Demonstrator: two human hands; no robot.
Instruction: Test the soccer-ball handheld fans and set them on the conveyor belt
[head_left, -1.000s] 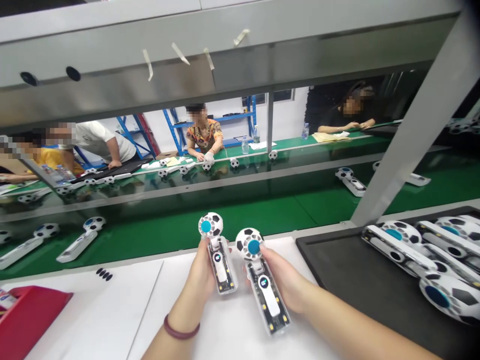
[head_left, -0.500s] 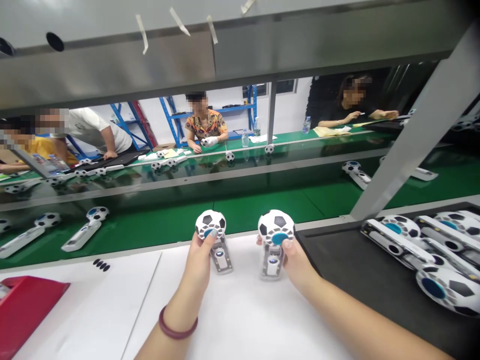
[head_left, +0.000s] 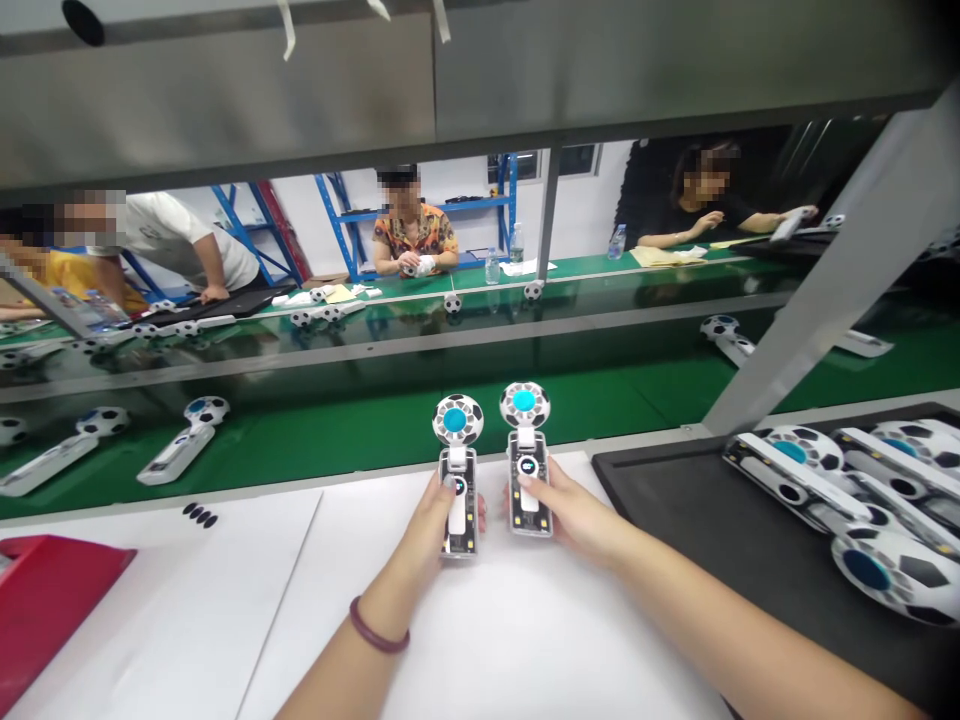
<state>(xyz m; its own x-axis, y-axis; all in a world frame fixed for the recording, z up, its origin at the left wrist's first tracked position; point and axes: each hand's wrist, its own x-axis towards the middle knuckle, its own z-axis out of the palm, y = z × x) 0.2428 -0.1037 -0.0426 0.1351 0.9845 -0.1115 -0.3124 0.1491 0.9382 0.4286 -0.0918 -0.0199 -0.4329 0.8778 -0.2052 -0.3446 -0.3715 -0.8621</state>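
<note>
My left hand (head_left: 429,518) is closed around the clear, white-edged body of a handheld device with a soccer-ball head (head_left: 458,455). Its thumb lies beside a small round lit display. A second soccer-ball device (head_left: 527,440) is in my right hand (head_left: 574,508), with the thumb just below its display. Both devices stand nearly upright, side by side and apart, above the white work surface (head_left: 540,620). A blue disc faces me on each ball head, and yellowish parts show inside both bodies. The fingers behind the bodies are mostly hidden.
A black tray (head_left: 675,560) on the right holds several similar devices (head_left: 892,575). Beyond the white surface runs a green conveyor (head_left: 337,430) carrying more devices. At left are a red bin (head_left: 60,600) and small black ovals (head_left: 199,515). A slanted metal post (head_left: 817,270) stands at right; co-workers sit opposite.
My hands have shifted from the ball heads down to the bodies. Both devices are raised more upright and closer together, with their displays and blue discs turned toward me.
</note>
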